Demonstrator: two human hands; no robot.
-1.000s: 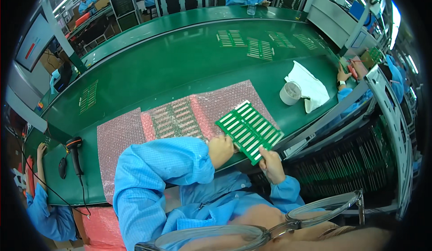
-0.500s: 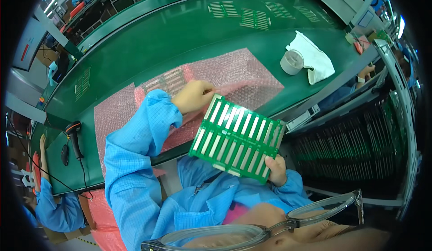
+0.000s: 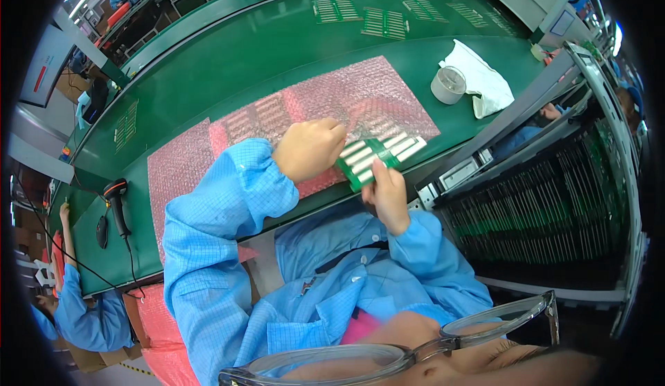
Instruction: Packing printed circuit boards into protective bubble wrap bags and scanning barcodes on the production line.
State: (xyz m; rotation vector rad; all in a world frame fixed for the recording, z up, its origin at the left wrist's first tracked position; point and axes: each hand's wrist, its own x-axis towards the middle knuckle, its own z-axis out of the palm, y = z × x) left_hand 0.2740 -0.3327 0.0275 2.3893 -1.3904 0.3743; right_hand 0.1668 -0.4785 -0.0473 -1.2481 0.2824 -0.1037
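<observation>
On the green bench (image 3: 291, 47), pink bubble wrap (image 3: 346, 95).

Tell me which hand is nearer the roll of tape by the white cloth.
Right. The right hand, holding the green circuit panel, sits below-left of the roll of tape; the left hand grips the panel's far side, farther left.

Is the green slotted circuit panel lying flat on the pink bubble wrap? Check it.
No, both hands, left and right, hold the green slotted circuit panel above the pink bubble wrap.

Bright, even overhead lighting; soft glare on the green table (image 3: 277, 47). Fisheye distortion bends its edges; beyond it, black vignette. Spectacle rims (image 3: 388, 348) nearest the lens are blurred.
</observation>
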